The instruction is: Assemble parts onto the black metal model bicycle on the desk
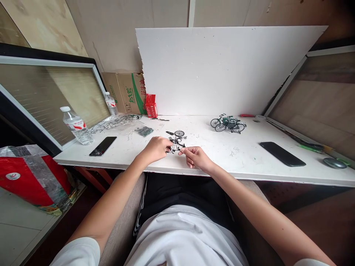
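We seem to be in a small hobby corner: a desk (pixel 227 147), model bicycles (pixel 229 125), tiny parts (pixel 179 133), a propped white board (pixel 222 70).

On my feed, left hand (pixel 157 149) grips a small dark model assembly (pixel 175 142); right hand (pixel 198 158) pinches a thin piece (pixel 179 150) at its right side, detail too small to read. Loose spoked wheel (pixel 179 133) just beyond. I've got model bicycles (pixel 229 125) standing further right, phones (pixel 103 146) either side, water bottles (pixel 78 126) left, all on white table (pixel 199 125).
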Demonstrator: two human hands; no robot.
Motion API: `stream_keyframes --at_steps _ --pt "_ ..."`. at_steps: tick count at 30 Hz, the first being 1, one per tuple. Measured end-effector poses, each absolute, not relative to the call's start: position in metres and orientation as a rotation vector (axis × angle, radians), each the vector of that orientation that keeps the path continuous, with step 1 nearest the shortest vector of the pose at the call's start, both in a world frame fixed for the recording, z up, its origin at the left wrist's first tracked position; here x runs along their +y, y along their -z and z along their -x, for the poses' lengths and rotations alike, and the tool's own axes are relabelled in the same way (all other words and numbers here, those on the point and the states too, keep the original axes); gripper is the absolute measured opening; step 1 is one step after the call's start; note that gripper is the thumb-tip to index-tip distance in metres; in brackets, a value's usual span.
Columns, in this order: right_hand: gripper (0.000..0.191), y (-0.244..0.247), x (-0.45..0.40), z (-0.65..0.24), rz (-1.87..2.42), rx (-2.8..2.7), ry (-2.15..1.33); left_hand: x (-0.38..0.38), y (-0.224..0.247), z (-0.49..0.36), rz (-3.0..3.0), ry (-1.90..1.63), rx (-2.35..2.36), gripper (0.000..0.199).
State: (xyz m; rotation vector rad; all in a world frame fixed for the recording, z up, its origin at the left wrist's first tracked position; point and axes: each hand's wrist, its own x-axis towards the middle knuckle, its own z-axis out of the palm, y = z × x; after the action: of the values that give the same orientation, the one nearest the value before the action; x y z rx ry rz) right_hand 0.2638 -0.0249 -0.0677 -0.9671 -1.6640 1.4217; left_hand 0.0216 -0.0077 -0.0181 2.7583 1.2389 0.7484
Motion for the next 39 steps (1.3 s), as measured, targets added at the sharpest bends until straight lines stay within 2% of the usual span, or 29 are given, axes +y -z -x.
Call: stream_keyframes --at_steps 3,9,19,26,28,32,35,39 --pt "0.057 0.064 -0.026 -0.262 0.978 -1.562 -1.525 -0.01 0.015 -0.022 -2.762 -0.743 1.234 0.026" --pt "0.062 0.054 -0.029 -0.259 1.051 -1.636 -1.403 -0.009 0.008 -0.017 -2.657 -0.769 1.237 0.024" --pt "0.06 0.071 -0.01 -0.269 1.103 -1.573 -1.326 0.024 0.027 0.011 -2.026 -1.04 1.079 0.033" --pt "0.044 0.059 0.017 -0.284 1.228 -1.587 -1.062 0.042 0.03 0.036 -1.416 -1.243 0.921 0.065" --pt "0.036 0.054 0.036 -0.285 1.299 -1.598 -0.919 0.045 0.029 0.042 -1.335 -1.305 0.947 0.066" --pt "0.036 0.049 0.081 -0.282 1.501 -1.672 -0.631 0.049 0.031 0.047 -1.23 -1.371 0.93 0.067" --pt "0.035 0.05 0.11 -0.274 1.619 -1.721 -0.61 0.052 0.037 0.047 -1.19 -1.413 0.88 0.07" --pt "0.032 0.054 0.125 -0.251 1.669 -1.799 -0.547 0.058 0.047 0.046 -1.176 -1.418 0.897 0.062"
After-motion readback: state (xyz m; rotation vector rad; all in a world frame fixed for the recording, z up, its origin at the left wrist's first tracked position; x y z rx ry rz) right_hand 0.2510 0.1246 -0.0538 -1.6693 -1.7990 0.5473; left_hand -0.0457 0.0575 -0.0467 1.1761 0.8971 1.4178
